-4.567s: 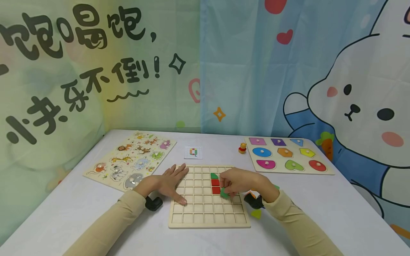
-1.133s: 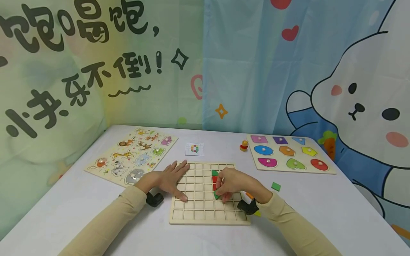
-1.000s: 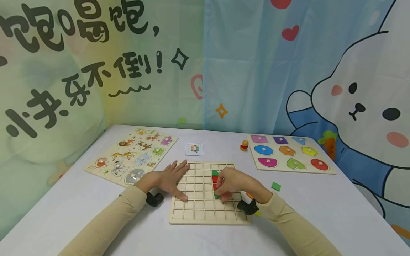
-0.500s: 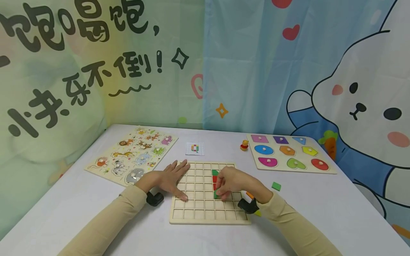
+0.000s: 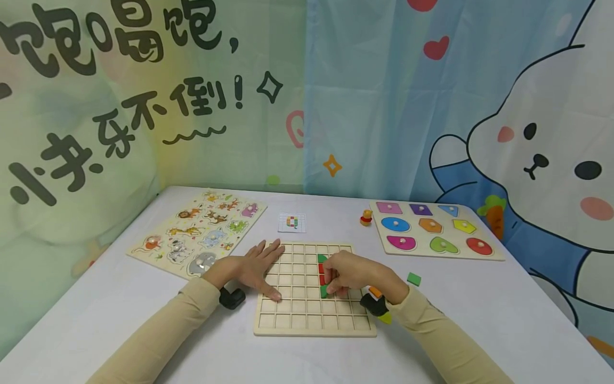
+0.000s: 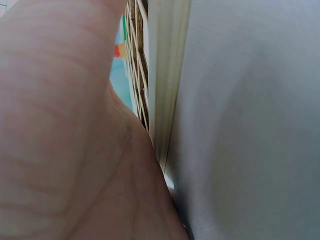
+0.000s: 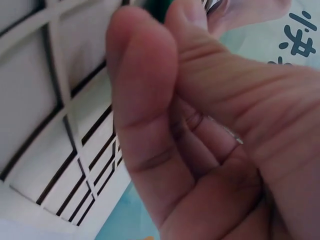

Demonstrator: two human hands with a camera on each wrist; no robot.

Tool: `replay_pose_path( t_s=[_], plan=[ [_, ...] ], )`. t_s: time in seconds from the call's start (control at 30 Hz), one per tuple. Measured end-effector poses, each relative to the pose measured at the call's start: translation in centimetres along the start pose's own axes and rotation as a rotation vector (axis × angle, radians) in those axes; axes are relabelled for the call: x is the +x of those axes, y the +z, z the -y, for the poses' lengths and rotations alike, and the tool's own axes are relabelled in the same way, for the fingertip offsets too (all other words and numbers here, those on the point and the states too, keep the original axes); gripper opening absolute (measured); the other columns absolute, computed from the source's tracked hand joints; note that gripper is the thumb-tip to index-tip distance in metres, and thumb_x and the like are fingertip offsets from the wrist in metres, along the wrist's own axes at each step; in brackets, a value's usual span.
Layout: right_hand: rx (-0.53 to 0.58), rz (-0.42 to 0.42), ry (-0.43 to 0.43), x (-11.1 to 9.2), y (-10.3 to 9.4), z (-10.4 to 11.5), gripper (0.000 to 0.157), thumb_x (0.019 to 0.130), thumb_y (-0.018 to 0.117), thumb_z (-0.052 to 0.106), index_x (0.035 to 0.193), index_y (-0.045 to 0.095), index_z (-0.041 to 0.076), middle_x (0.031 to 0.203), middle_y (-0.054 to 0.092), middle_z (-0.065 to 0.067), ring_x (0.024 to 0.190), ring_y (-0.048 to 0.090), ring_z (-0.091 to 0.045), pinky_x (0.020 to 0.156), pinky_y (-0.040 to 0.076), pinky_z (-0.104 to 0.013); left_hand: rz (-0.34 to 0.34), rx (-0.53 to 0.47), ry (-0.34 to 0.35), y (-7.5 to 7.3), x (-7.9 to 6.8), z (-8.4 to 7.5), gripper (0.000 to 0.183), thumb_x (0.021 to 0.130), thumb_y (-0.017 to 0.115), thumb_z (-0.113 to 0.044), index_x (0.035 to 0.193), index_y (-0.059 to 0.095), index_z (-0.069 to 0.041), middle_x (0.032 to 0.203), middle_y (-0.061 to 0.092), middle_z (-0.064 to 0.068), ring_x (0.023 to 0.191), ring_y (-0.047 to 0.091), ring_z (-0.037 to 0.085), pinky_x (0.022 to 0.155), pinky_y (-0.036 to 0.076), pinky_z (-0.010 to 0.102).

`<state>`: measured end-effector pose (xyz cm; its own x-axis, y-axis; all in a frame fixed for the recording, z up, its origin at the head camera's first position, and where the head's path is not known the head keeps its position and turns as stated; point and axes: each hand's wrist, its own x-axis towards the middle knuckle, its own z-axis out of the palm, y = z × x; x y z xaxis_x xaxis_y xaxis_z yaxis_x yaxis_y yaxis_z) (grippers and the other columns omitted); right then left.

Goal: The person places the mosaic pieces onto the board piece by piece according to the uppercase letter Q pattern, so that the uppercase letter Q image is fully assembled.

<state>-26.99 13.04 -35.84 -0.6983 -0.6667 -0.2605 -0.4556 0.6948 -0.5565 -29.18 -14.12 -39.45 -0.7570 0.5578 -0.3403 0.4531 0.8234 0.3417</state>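
A wooden grid board (image 5: 292,322) lies in the middle of the table. Fingers spread, my left hand (image 5: 251,272) rests on its left edge; in the left wrist view the palm is against the board's side. On the grid, a column holds a green piece (image 5: 322,258) with a curved side, two red square tiles (image 5: 322,279), and below them a green tile (image 5: 323,292). My right hand (image 5: 352,272), fingers curled, pinches this lower green tile at its right side. In the right wrist view, a bit of dark green (image 7: 159,9) shows between thumb and fingertip.
Right of the board lie a green square tile (image 5: 414,279), an orange piece (image 5: 375,292) and a yellow piece (image 5: 385,318), partly behind the wrist camera. Further back are an animal puzzle board (image 5: 163,261), a pattern card (image 5: 291,223), a small toy figure (image 5: 366,217) and a shape puzzle board (image 5: 446,253).
My right hand has brought the green tile left to the cell under the red tiles, where it turned from tilted to squared with the grid. My left hand has stayed on the board.
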Motion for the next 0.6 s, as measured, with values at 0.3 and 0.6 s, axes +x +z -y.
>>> replay_pose_path(
  t_s=[0.3, 0.6],
  plan=[
    [-0.007, 0.014, -0.011, 0.11, 0.04, -0.34, 0.015, 0.086, 0.073, 0.007, 0.075, 0.063, 0.006, 0.067, 0.059, 0.000, 0.055, 0.062, -0.012, 0.057, 0.054, -0.021, 0.004, 0.003, -0.004, 0.05, 0.08, 0.14, 0.126, 0.072, 0.072, -0.069, 0.158, -0.001, -0.013, 0.165, -0.012, 0.008, 0.149, -0.010, 0.039, 0.121, 0.001, 0.052],
    [-0.017, 0.011, 0.030, 0.34, 0.18, -0.32, 0.015, 0.086, 0.073, 0.010, 0.074, 0.065, 0.008, 0.066, 0.061, 0.000, 0.056, 0.063, -0.013, 0.060, 0.054, -0.022, 0.013, 0.007, -0.004, 0.04, 0.03, 0.25, 0.128, 0.071, 0.071, -0.072, 0.158, -0.003, -0.014, 0.164, -0.014, 0.006, 0.149, -0.013, 0.036, 0.122, -0.003, 0.049]
  ],
)
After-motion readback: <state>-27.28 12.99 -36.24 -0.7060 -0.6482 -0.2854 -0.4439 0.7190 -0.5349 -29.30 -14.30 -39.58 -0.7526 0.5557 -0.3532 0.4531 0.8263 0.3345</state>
